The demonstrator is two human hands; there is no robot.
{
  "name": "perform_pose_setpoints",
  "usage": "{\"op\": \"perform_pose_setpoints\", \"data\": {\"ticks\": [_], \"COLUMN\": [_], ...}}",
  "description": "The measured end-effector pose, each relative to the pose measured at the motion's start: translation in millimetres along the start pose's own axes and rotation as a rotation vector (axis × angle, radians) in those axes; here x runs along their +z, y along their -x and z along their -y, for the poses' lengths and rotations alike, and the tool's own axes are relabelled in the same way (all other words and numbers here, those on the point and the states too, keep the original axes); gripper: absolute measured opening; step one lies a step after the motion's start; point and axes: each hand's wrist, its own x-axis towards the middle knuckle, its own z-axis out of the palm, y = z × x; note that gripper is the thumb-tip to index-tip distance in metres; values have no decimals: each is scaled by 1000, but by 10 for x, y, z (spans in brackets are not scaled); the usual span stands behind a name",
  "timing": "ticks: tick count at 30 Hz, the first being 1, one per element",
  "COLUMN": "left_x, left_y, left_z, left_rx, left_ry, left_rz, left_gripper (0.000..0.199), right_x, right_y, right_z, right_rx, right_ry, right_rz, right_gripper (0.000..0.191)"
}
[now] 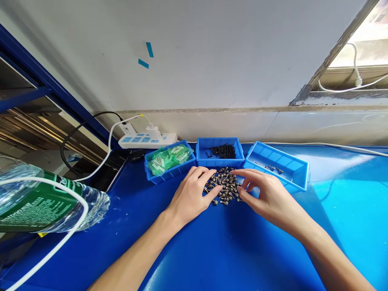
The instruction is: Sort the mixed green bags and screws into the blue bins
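Screw pile (pixel 226 185): likely light, stiff; pinch heads (pixel 215 202). Left hand (pixel 192 191) nine o'clock, right hand (pixel 268 193) three, both unclenched.

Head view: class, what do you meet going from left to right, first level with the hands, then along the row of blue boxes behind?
Level with the hands: bottle → left hand → pile of screws → right hand.
Boxes: box of green packets → box of black screws → box with small metal parts.

Left hand (pixel 190 192), right hand (pixel 270 197) bare; 2 bare forearms (pixel 138 250).
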Motion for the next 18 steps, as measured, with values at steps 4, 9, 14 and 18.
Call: {"op": "perform_pose_setpoints", "data": {"ticks": [4, 9, 14, 18], "left_x": [20, -15, -98, -136], "left_y": [-3, -7, -15, -30], "left_z": [-1, -11, 53, 85], "left_rx": [42, 67, 36, 33], "left_ry": [1, 123, 66, 138], "left_rz": [25, -8, -22, 71], "left_gripper": [46, 35, 32, 34], "right_x": [101, 184, 220, 297], "right_y": [-6, -10, -21, -21], "right_z": [-45, -73, -103, -99], "right_rx": [-62, -147, -176, -217], "right_ry": [140, 147, 30, 12], "right_rz": [-124, -59, -90, -66], "right_gripper": [45, 45, 45, 49]}}
